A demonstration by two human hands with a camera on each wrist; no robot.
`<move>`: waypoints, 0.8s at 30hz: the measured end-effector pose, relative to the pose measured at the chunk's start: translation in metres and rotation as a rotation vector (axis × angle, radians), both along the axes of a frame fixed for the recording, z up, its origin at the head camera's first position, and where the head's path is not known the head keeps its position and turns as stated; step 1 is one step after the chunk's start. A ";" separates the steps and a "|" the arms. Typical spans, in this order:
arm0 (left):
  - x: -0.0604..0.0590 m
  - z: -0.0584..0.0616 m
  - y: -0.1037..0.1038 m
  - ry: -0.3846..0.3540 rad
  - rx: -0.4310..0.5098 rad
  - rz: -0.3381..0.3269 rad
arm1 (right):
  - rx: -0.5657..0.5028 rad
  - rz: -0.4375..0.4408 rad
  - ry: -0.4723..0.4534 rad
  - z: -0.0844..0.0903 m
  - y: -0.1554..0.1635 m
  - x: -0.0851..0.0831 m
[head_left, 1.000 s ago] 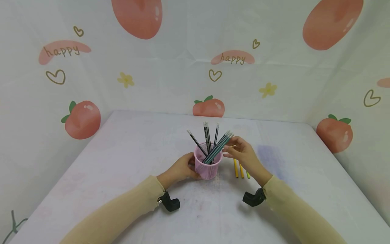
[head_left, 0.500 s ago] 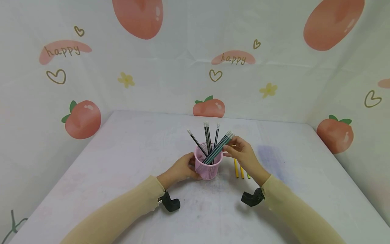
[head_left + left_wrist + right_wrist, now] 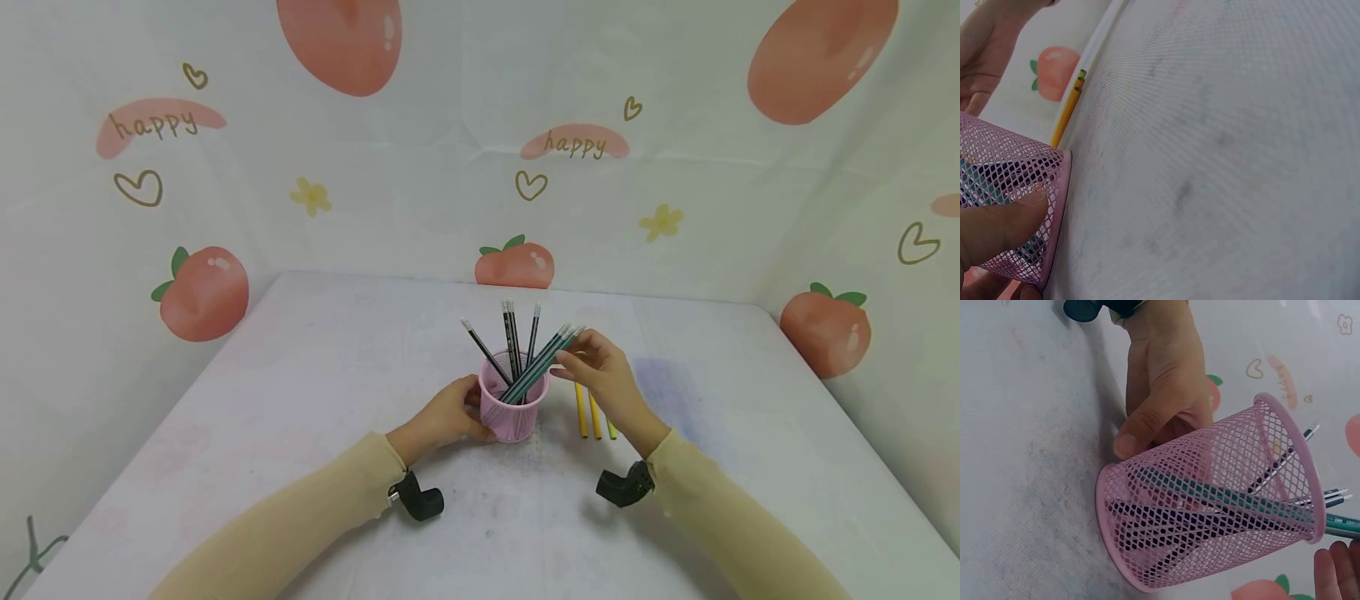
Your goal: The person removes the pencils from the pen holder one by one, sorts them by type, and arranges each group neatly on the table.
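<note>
The left hand (image 3: 450,414) grips the left side of the pink mesh cup (image 3: 513,410), thumb curled against its wall, near the middle of the table (image 3: 300,400). Dark pencils (image 3: 510,333) stand in the cup. The right hand (image 3: 607,379) pinches the tops of a green bundle (image 3: 542,365) leaning over the right rim. Just right of the cup, yellow pencils (image 3: 588,415) lie flat.
</note>
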State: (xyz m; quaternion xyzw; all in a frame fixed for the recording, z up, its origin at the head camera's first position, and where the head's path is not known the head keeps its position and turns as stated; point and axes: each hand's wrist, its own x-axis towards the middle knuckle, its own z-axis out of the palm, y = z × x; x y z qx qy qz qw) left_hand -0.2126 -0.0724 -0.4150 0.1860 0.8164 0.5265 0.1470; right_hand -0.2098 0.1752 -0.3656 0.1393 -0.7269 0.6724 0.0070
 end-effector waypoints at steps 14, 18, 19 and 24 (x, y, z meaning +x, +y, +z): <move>-0.001 -0.001 0.000 0.009 -0.015 0.009 | -0.209 -0.027 0.090 0.016 0.006 -0.005; -0.001 -0.001 -0.001 0.018 -0.015 0.003 | -0.259 -0.043 0.112 0.022 0.010 -0.007; -0.001 -0.001 0.000 0.011 -0.013 0.003 | -0.273 -0.046 0.118 0.023 0.011 -0.007; -0.001 0.000 0.000 -0.006 -0.012 0.003 | -0.338 -0.056 0.140 0.032 0.016 -0.007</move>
